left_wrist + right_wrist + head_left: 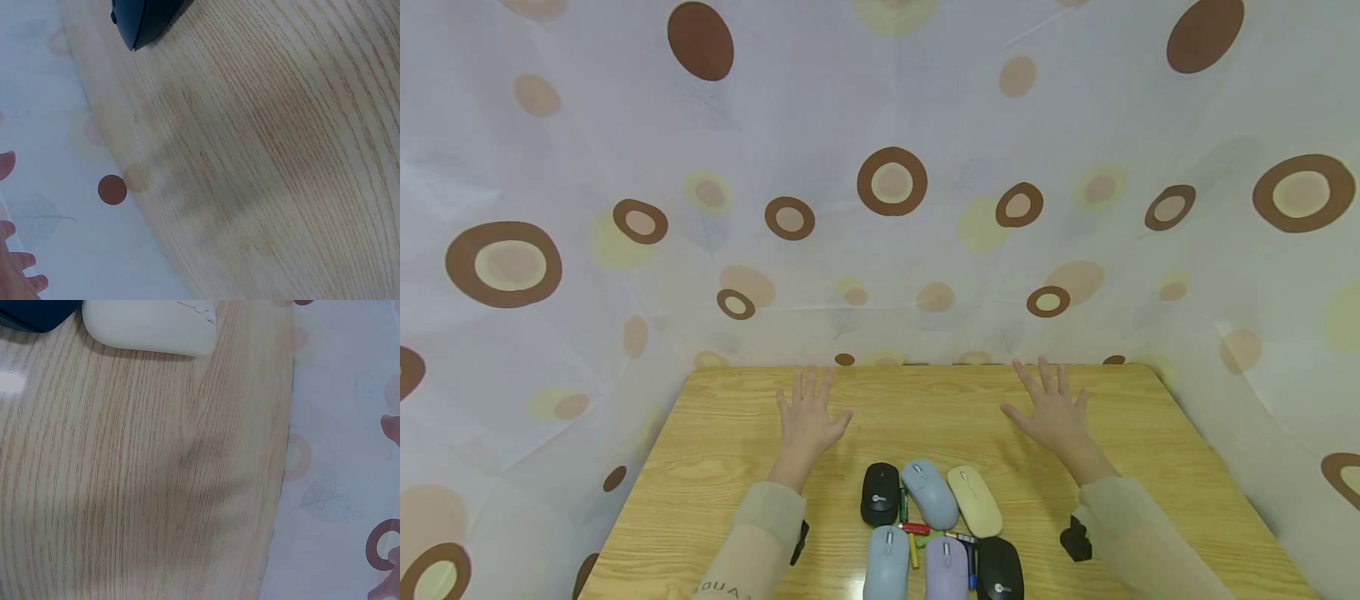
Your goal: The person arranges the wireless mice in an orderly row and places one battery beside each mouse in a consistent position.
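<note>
My left hand (807, 421) is spread over the table left of a group of computer mice, its fingers straight and holding nothing. On the other side, my right hand (1054, 417) is spread the same way, also holding nothing. Between the forearms lie a black mouse (880, 493), a blue-grey mouse (930, 493) and a cream mouse (975, 500) in the far row. Nearer sit a light blue mouse (887, 562), a purple mouse (946, 568) and another black mouse (1000, 568). Among them are a red marker-like stick (914, 528) and a yellow one (913, 551).
The wooden table (715, 467) ends at a patterned curtain (895, 267), which also hangs along both sides. Green sticks (903, 505) and a blue one (972, 568) lie in the gaps between the mice. A dark strap piece (1077, 540) shows at the right wrist.
</note>
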`<move>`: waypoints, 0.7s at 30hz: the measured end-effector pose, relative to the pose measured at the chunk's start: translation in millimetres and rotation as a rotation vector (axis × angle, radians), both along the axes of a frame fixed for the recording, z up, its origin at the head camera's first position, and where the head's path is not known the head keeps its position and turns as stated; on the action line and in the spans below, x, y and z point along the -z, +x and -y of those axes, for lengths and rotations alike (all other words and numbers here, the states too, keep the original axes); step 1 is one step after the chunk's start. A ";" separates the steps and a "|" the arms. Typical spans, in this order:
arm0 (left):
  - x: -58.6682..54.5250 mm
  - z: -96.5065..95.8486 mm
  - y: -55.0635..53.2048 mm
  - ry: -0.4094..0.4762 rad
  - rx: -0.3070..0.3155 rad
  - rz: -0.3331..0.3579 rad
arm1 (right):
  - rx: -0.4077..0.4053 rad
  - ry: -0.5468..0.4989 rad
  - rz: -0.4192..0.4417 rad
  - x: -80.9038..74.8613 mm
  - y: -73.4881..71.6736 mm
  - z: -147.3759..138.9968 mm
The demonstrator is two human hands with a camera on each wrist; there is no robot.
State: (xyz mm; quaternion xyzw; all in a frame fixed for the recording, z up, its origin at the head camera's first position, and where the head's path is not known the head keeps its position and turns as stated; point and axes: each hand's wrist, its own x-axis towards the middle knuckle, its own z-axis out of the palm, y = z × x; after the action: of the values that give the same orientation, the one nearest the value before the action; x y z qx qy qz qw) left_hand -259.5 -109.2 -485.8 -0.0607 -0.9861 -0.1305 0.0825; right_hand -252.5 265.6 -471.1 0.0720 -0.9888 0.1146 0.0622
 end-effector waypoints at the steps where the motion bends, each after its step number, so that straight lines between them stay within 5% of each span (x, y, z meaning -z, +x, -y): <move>1: 0.3 -0.1 -0.3 -0.001 -0.001 0.005 | -0.001 -0.001 0.000 0.8 -0.2 -0.4; 12: -0.8 -4.4 6.3 0.029 0.011 0.021 | -0.017 -0.012 -0.064 6.0 4.4 9.5; 21: 36.8 -33.2 30.9 0.193 0.124 -0.077 | -0.091 -0.173 -0.132 28.9 34.2 42.0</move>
State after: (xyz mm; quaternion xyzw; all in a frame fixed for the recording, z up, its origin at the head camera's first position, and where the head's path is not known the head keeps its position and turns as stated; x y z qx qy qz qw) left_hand -228.6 -76.1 -522.5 -0.1184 -0.9595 -0.2271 0.1173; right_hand -218.3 223.5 -500.0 0.1188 -0.9646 0.1974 0.1280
